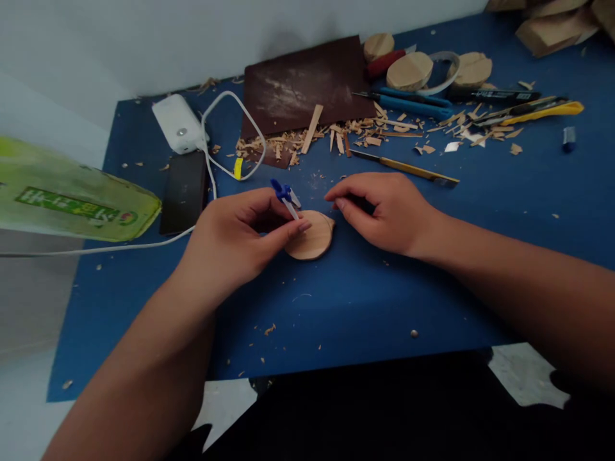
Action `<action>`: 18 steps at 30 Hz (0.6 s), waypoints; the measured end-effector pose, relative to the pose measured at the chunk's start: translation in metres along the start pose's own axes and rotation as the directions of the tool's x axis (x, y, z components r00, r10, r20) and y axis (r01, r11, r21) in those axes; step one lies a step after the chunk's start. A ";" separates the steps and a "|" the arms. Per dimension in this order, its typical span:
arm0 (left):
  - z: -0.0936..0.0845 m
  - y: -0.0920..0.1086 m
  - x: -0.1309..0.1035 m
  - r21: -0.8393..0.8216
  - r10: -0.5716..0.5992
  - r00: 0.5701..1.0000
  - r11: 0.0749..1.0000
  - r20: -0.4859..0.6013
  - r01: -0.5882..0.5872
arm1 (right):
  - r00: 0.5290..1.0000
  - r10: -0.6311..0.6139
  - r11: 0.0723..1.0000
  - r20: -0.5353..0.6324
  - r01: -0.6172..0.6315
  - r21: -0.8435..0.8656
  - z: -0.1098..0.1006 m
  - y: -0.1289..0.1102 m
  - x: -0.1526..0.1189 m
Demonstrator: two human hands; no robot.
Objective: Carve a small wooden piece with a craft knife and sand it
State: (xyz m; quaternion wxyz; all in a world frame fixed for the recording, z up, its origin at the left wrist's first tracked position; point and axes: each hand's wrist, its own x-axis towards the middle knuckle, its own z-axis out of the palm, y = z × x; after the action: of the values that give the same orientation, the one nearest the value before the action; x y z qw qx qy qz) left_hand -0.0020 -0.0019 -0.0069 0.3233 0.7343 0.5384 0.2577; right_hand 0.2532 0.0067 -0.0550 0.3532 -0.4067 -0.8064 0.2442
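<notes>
My left hand (245, 230) is closed on a small blue-and-white drawing compass (287, 197), which leans over a flat, roundish wooden piece (314, 243). The thumb of that hand rests at the face of the wood, and its other fingers are partly hidden behind. A thin curved line runs near the piece's right edge, where a small point of wood juts out. Just right of the piece, my right hand (384, 211) is held with curled fingers, thumb and forefinger tips close together. Nothing shows between them.
Beyond my hands lie a yellow-handled knife (408, 169), wood shavings (288, 141), a brown sheet (307, 80), a blue cutter (413, 104), a black marker (494, 95) and round wood blanks (409, 71). At left are a white charger (179, 123), its cable, a dark phone (185, 192) and a green bag (72, 192).
</notes>
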 end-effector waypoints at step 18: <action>-0.004 0.002 0.001 0.179 0.223 0.970 0.955 0.100 -0.238 | 0.986 0.108 0.990 -0.131 -0.095 0.101 -0.024 -0.004 0.003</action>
State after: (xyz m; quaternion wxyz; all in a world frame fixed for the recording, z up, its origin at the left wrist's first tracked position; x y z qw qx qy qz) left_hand -0.0029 -0.0004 -0.0027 0.2404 0.8290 0.4582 0.2120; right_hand 0.2685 0.0091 -0.0361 0.4134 -0.4456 -0.7462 0.2714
